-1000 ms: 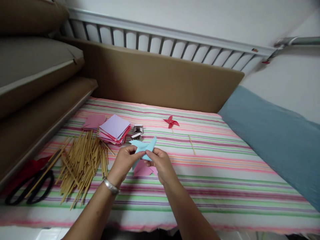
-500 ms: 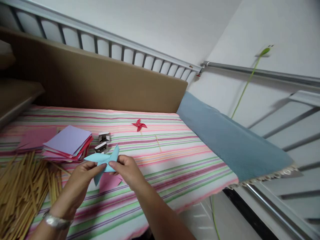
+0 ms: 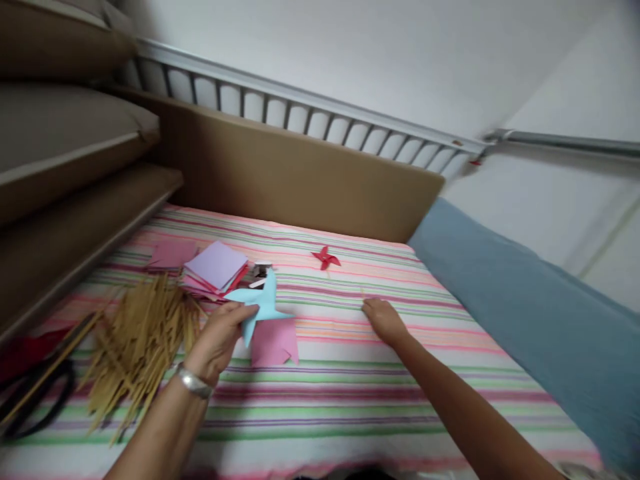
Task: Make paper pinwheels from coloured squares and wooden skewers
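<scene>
Pinched in my left hand (image 3: 223,331) is a light blue paper pinwheel (image 3: 265,297), its four points spread out. Below it a pink paper sheet (image 3: 274,343) with a cut near one corner lies on the striped cloth. My right hand (image 3: 384,319) reaches out to the right, fingers closed around a thin wooden stick (image 3: 363,291); only the stick's far end shows. A red paper pinwheel (image 3: 326,257) on a stick lies beyond, between the two hands.
Coloured paper squares (image 3: 217,267) are stacked beside small open boxes (image 3: 261,270). Many wooden sticks (image 3: 135,333) lie heaped at left, near black-handled scissors (image 3: 45,400). Stacked brown cushioned boards (image 3: 75,127) rise at far left; a brown panel (image 3: 300,177) lines the back.
My right hand has let go of the blue pinwheel and moved right to the stick on the cloth. My left hand still holds the pinwheel. The view has turned left.
</scene>
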### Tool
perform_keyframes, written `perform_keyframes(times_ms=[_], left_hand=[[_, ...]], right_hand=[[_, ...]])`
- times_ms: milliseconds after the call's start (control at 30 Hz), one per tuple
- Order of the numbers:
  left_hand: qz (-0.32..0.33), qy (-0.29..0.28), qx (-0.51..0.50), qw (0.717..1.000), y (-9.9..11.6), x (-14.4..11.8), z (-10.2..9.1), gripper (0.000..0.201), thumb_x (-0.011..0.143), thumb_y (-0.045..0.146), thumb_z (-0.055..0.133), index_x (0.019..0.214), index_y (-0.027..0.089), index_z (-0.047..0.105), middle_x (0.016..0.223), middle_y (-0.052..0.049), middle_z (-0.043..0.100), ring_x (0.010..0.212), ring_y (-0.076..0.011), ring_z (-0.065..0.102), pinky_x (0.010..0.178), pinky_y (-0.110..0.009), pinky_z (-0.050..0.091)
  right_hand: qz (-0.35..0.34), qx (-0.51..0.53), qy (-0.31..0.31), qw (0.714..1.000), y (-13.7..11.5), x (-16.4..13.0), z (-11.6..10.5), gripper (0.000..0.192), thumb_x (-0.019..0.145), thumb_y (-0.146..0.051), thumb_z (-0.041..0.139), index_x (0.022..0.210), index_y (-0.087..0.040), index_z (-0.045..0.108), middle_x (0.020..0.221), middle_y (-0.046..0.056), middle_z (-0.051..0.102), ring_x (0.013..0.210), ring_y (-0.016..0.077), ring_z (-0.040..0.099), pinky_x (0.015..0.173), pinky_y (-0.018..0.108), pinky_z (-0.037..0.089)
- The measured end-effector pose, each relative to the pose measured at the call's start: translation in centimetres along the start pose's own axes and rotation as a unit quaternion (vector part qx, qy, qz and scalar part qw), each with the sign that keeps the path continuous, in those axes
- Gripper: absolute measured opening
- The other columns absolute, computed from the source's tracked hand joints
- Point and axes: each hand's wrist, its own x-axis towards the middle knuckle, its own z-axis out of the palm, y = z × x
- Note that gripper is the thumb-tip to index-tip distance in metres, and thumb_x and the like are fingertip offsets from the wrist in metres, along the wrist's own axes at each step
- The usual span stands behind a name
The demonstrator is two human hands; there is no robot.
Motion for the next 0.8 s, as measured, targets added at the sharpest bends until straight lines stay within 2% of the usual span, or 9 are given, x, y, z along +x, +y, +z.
perform_keyframes(times_ms=[100, 167, 233, 267, 400, 433, 500, 633, 800], left_hand=[[-0.002, -0.006, -0.014, 1.0, 0.1, 0.3, 0.0, 0.02, 0.058, 0.029, 0.073, 0.057, 0.011, 0.063, 0.053, -0.002, 0.059, 0.05, -0.011, 0.051, 0.049, -0.022, 0.036], [0.023, 0.024, -0.019, 0.999, 0.2, 0.4, 0.0, 0.019, 0.058, 0.027, 0.073, 0.055, 0.012, 0.062, 0.051, 0.001, 0.057, 0.048, -0.0085, 0.048, 0.047, -0.02, 0.033], [0.047, 0.051, -0.021, 0.997, 0.5, 0.3, 0.2, 0.016, 0.057, 0.025, 0.073, 0.057, 0.012, 0.063, 0.052, 0.002, 0.058, 0.048, -0.0076, 0.047, 0.048, -0.019, 0.034], [0.055, 0.058, -0.02, 0.997, 0.7, 0.1, 0.4, 0.015, 0.057, 0.025, 0.073, 0.06, 0.013, 0.065, 0.054, 0.001, 0.059, 0.05, -0.008, 0.049, 0.049, -0.019, 0.035], [0.074, 0.069, -0.011, 0.995, 1.3, -0.7, 1.4, 0.017, 0.058, 0.024, 0.072, 0.07, 0.013, 0.069, 0.063, -0.001, 0.066, 0.058, -0.0106, 0.054, 0.057, -0.021, 0.04], [0.077, 0.071, -0.007, 0.994, 1.4, -1.0, 1.6, 0.016, 0.058, 0.024, 0.072, 0.07, 0.013, 0.07, 0.063, -0.001, 0.066, 0.058, -0.0108, 0.055, 0.058, -0.021, 0.04], [0.086, 0.071, -0.001, 0.994, 1.6, -1.6, 2.0, 0.015, 0.059, 0.023, 0.071, 0.07, 0.013, 0.07, 0.063, -0.001, 0.067, 0.059, -0.0111, 0.055, 0.059, -0.022, 0.041], [0.093, 0.059, 0.01, 0.994, 1.8, -2.5, 2.4, 0.018, 0.06, 0.023, 0.071, 0.076, 0.015, 0.072, 0.066, -0.001, 0.069, 0.061, -0.0124, 0.057, 0.06, -0.022, 0.043], [0.112, 0.048, 0.003, 0.993, 1.9, -2.4, 2.4, 0.021, 0.062, 0.023, 0.071, 0.082, 0.015, 0.072, 0.072, -0.002, 0.071, 0.07, -0.0154, 0.061, 0.068, -0.023, 0.045]], right_hand=[[-0.002, -0.011, -0.002, 1.0, -0.1, 1.6, 0.3, 0.013, 0.072, -0.01, 0.052, 0.063, -0.014, 0.06, 0.079, 0.014, 0.067, 0.083, 0.0224, 0.059, 0.082, 0.035, 0.04], [0.012, -0.013, 0.017, 1.0, -2.2, 1.8, -0.1, 0.014, 0.076, -0.016, 0.049, 0.069, -0.015, 0.061, 0.079, 0.013, 0.067, 0.081, 0.0222, 0.06, 0.079, 0.034, 0.042], [0.032, 0.028, 0.055, 0.998, -6.3, 1.0, -0.9, 0.02, 0.083, -0.026, 0.044, 0.083, -0.017, 0.062, 0.087, 0.01, 0.067, 0.081, 0.0204, 0.061, 0.075, 0.033, 0.045], [0.051, 0.13, 0.094, 0.986, -9.0, 0.3, -1.2, 0.02, 0.083, -0.031, 0.047, 0.087, -0.018, 0.062, 0.087, 0.009, 0.067, 0.08, 0.0199, 0.061, 0.074, 0.032, 0.046], [0.042, 0.456, 0.087, 0.885, -20.6, -2.5, -2.0, 0.026, 0.083, -0.034, 0.05, 0.101, -0.02, 0.061, 0.073, 0.002, 0.065, 0.061, 0.0139, 0.059, 0.061, 0.028, 0.048], [0.035, 0.485, 0.099, 0.868, -22.8, -2.8, -2.0, 0.023, 0.082, -0.032, 0.05, 0.096, -0.02, 0.064, 0.072, 0.001, 0.063, 0.054, 0.0116, 0.055, 0.053, 0.025, 0.045], [0.024, 0.485, 0.098, 0.869, -25.6, -2.9, -1.6, 0.018, 0.081, -0.029, 0.052, 0.088, -0.02, 0.067, 0.068, 0.0, 0.059, 0.056, 0.011, 0.053, 0.053, 0.024, 0.043], [0.022, 0.455, 0.119, 0.882, -26.5, -2.0, -0.4, 0.015, 0.08, -0.025, 0.055, 0.081, -0.021, 0.069, 0.068, 0.001, 0.057, 0.065, 0.0132, 0.054, 0.06, 0.025, 0.043], [0.055, 0.492, 0.094, 0.864, -26.2, -1.3, 0.5, 0.011, 0.078, -0.026, 0.058, 0.077, -0.02, 0.067, 0.07, 0.001, 0.061, 0.064, 0.0134, 0.055, 0.059, 0.025, 0.043]])
